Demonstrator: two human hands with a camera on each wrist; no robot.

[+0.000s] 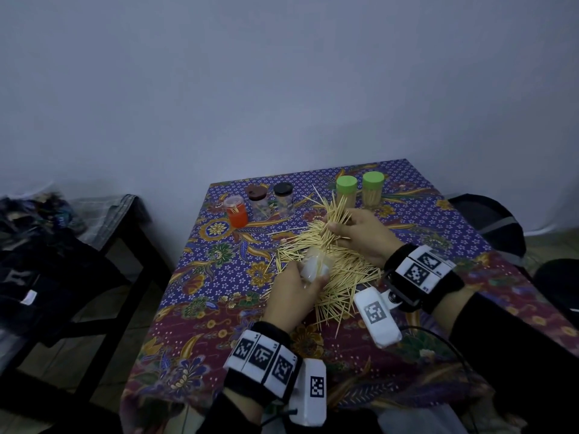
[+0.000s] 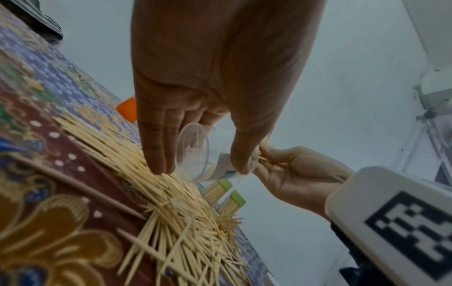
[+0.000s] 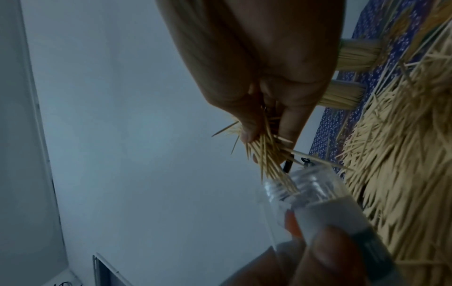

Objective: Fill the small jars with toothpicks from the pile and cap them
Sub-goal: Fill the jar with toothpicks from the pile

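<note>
My left hand (image 1: 297, 286) grips a small clear jar (image 1: 315, 266) with a white label, tilted with its mouth toward my right hand. In the left wrist view the jar (image 2: 198, 154) sits between thumb and fingers. My right hand (image 1: 354, 228) pinches a bunch of toothpicks (image 1: 333, 214); in the right wrist view the toothpicks (image 3: 269, 160) point into the jar's mouth (image 3: 293, 189). A big pile of toothpicks (image 1: 332, 277) covers the patterned tablecloth (image 1: 194, 277) under both hands.
Two green-capped jars (image 1: 360, 191) full of toothpicks stand behind the pile. An orange jar (image 1: 236, 211) and two dark-capped jars (image 1: 271, 200) stand at the back left. A dark side table (image 1: 103, 233) with cloth lies left of the table.
</note>
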